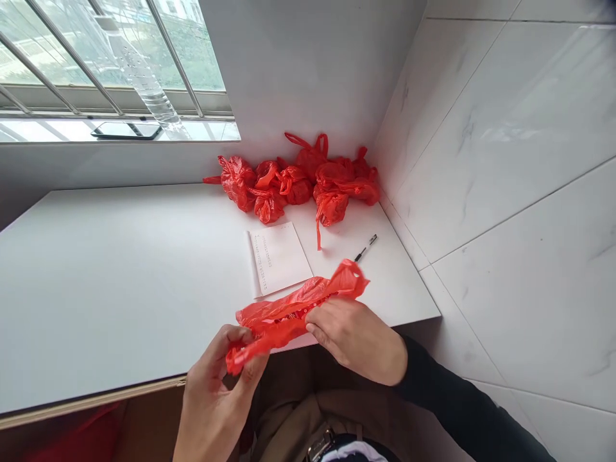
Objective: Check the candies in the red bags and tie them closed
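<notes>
A thin red plastic bag is stretched between my two hands at the front edge of the white table, its mouth partly spread. My left hand pinches the bag's left end between thumb and fingers. On the right side, my right hand is closed on the bag's rim. Small pale and dark bits show inside the opening, too small to make out. Just beyond the bag lies an open notepad with handwritten lines. A black pen rests to its right.
Several knotted red plastic bags are heaped against the wall at the back of the table. A clear water bottle and a phone stand on the sill by the barred window. A tiled wall bounds the right side.
</notes>
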